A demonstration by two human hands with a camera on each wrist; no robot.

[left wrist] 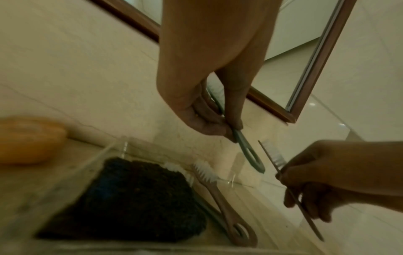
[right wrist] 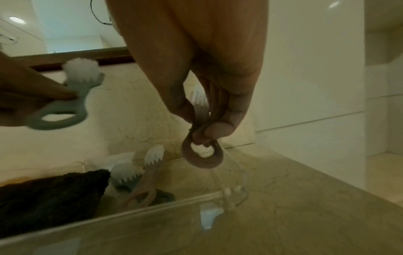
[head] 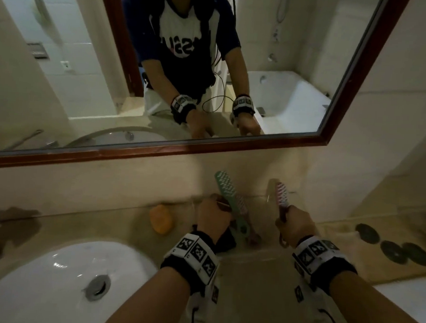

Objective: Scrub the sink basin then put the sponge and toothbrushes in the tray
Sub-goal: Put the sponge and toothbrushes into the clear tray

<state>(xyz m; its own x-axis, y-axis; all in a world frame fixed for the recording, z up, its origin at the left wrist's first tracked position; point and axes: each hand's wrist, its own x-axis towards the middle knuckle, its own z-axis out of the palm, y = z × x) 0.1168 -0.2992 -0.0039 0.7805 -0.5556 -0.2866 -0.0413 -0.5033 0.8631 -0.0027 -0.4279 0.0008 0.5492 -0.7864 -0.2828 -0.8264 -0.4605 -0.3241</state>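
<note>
Two toothbrushes held: one per hand, both raised above the tray.
Green toothbrush (head: 230, 202): gripped along its handle by the left hand (head: 212, 219), fingers and thumb curled round it; bristle head points up toward the wall, looped handle end hangs over the tray.
Pink toothbrush (head: 282, 196): pinched by the right hand (head: 294, 228) near its looped handle end, fingers closed on it; bristle head upward, loop hanging just above the tray's right corner in the right wrist view.
Tray (right wrist: 165, 205): clear plastic, standing on the desk (right wrist: 305, 198) against the back wall, to the right of the sink.
Tray contents: a dark sponge (left wrist: 135, 200) fills the left part; a second pink toothbrush (left wrist: 220, 203) lies beside it on the right, bristles toward the wall, resting over a second green toothbrush (right wrist: 126, 177) that is partly hidden.
Sink basin (head: 60, 276): white, oval, at lower left of the head view, metal drain plug (head: 97, 284) in its floor.
Orange object (head: 161, 219): rounded, on the desk just left of the tray, near the wall; blurred, kind cannot be told.
Mat (head: 375, 246): beige with dark round marks, on the desk to the right of the hands.
Mirror (head: 344, 81): brown-framed, on the wall above the desk.
</note>
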